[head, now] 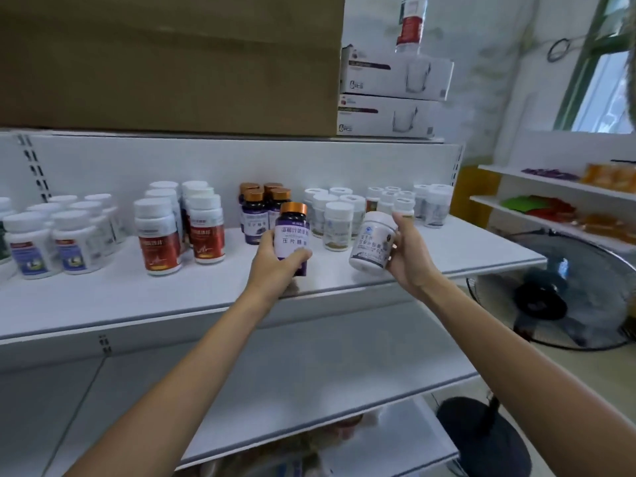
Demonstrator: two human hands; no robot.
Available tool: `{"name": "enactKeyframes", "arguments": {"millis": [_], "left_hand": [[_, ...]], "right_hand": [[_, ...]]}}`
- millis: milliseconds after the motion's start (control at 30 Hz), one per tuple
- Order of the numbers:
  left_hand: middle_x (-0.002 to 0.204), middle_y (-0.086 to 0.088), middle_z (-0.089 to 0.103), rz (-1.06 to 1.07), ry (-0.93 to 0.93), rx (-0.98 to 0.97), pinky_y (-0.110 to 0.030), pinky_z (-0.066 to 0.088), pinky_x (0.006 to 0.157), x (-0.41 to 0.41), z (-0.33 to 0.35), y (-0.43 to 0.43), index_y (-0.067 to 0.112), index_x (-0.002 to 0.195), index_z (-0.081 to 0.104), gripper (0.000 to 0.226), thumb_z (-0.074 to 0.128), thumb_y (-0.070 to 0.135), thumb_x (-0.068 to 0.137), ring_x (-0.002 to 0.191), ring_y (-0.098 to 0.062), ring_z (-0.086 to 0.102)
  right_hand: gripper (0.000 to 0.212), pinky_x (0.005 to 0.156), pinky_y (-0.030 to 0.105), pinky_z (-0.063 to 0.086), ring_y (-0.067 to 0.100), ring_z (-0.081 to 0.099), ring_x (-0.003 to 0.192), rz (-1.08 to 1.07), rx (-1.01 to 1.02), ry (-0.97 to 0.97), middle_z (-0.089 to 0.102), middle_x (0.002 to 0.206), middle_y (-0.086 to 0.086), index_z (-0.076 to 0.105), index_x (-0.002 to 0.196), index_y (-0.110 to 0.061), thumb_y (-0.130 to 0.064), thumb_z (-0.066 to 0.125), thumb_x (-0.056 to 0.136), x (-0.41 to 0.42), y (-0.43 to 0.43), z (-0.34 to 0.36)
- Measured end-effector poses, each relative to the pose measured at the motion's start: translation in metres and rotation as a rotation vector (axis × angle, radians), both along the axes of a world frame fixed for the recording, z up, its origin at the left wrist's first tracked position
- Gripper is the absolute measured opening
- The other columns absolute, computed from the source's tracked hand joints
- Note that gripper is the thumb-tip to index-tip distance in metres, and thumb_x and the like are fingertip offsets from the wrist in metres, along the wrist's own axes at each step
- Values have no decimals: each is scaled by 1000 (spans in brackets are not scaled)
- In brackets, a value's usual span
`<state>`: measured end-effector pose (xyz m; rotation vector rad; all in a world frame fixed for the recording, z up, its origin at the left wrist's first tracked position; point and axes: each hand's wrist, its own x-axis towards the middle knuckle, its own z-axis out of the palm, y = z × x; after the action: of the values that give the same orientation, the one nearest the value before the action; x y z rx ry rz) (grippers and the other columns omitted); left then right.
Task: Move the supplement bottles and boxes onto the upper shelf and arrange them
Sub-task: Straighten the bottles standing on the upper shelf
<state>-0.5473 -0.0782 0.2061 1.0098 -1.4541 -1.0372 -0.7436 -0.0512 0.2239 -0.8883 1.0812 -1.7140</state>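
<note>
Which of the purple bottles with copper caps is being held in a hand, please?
The purple bottle gripped in the left hand, nearest the front edge; the other purple bottles stand grouped farther back on the shelf.

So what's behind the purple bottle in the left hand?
Four matching copper-capped purple bottles stand on the shelf behind it. The held bottle covers part of the front right one.

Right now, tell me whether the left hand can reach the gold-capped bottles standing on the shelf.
Probably yes: the gold-capped bottles stand just behind the left hand, nothing between. But that hand grips a purple bottle, so it could not grasp one.
</note>
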Motion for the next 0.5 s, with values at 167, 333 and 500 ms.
{"name": "enactKeyframes", "arguments": {"millis": [167,333,500], "left_hand": [[102,3,56,171,-85,-9,-26,51,75,-14,1,-24,23,112,44,45,72,17,78,90,-14,57],[128,-7,48,357,-300,-36,-29,48,93,-13,3,-55,24,135,42,77,80,27,68,111,-22,53],[127,-8,55,476,-297,-8,-30,43,91,-13,2,-68,11,124,45,67,82,13,67,114,-23,55]], "right_hand": [[20,89,51,51,29,58,103,124,-46,61,64,100,8,62,98,-18,-26,43,95,-17,-30,-2],[55,98,58,43,31,54,119,181,-34,165,55,129,15,54,122,-14,-41,55,74,-17,-44,-4],[32,98,56,44,28,55,117,215,-53,225,57,125,11,57,106,-23,-39,54,79,-21,-55,-9]]}}
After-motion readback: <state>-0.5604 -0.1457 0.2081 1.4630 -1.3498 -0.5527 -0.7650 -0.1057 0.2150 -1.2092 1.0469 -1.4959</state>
